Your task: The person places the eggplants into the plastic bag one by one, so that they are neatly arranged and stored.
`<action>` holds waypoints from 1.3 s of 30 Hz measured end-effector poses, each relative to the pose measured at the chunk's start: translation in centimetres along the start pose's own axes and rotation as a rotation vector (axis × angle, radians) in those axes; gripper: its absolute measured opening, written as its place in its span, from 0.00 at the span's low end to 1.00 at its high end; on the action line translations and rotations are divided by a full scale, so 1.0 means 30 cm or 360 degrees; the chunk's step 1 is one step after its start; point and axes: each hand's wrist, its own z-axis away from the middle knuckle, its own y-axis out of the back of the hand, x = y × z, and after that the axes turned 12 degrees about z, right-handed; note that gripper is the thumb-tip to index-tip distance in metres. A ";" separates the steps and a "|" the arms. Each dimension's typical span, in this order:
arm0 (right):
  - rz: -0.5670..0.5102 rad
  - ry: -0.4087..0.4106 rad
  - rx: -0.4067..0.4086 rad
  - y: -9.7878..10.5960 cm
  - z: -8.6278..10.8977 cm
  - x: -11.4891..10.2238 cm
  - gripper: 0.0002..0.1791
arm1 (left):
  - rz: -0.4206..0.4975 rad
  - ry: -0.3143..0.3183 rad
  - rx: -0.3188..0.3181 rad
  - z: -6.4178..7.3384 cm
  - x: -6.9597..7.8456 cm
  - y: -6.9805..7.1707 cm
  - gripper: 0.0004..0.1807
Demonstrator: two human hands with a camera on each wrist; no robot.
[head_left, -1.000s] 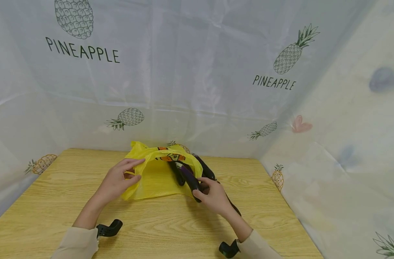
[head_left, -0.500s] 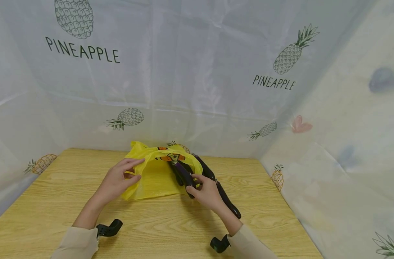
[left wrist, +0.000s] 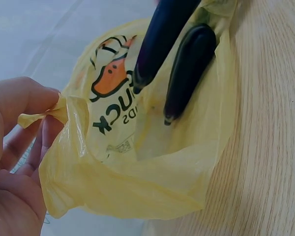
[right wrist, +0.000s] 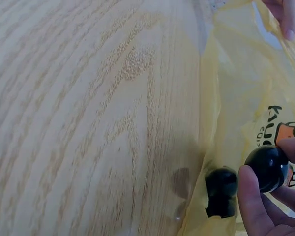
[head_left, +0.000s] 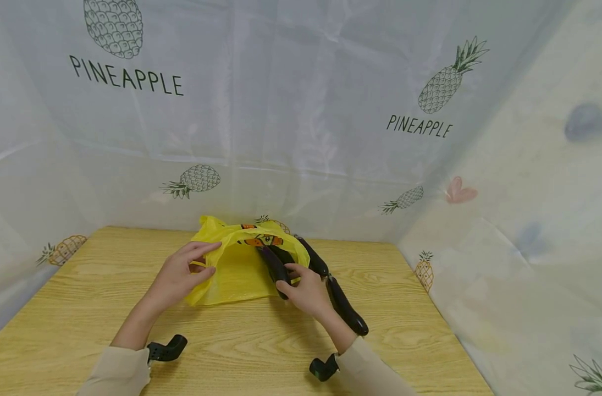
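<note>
Left hand (head_left: 177, 274) pinch-tight on yellow bag (head_left: 241, 278), right hand (head_left: 308, 290) likewise on eggplant (head_left: 275, 268), second eggplant (head_left: 283, 255) behind half-hidden.

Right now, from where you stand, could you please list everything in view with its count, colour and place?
Table: one, light wood, across the lower part of the head view
Sheeting: count unclear, pale with printed pineapples, behind the table and at both sides
Bag: one, yellow with orange-and-black print, on the table, mouth open
Held eggplant: one, dark purple, at the bag's mouth
Bagged eggplant: at least one, dark, inside the bag
Loose eggplants: two, dark purple, on the table right of the bag
Wrist pieces: two, black, one per wrist
Sleeves: two, beige, on the forearms
Left hand: one, bare, pinching the bag's edge
Right hand: one, bare, gripping the held eggplant
</note>
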 end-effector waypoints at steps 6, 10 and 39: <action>-0.0030 -0.0003 0.0012 -0.025 -0.015 -0.003 0.32 | 0.0001 0.0010 0.0004 0.001 0.003 0.001 0.31; -0.0022 -0.0008 0.0022 -0.043 -0.024 0.002 0.31 | -0.0003 0.0005 0.0006 0.001 0.005 0.001 0.31; 0.0043 0.0008 0.0139 -0.138 -0.064 -0.031 0.30 | -0.0006 -0.0017 0.0006 0.001 0.001 0.006 0.31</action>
